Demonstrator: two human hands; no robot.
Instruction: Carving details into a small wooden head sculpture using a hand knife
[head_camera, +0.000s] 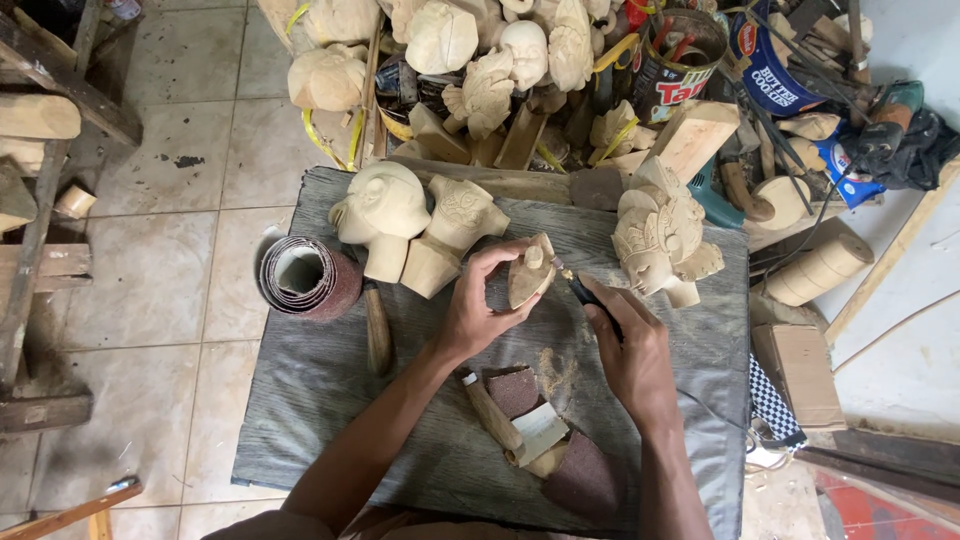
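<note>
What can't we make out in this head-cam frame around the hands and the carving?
Head view only:
- Tool in the right hand: handle hidden by the fingers, tip too small to tell its shape.
- Small wooden carving in the left hand: the face turned to the palm is hidden.
- Carved heads pile: cut off by the top edge.
- Sandpaper roll: inside is dark.

Pale cream carved heads (385, 212) stand at the far edge of the dull grey cloth (320, 380), a reddish-brown sandpaper roll (305, 278) at its left edge, maroon sandpaper scraps (583, 480) near its front edge, and a black-and-white checked rag (772, 402) beyond its right edge.
</note>
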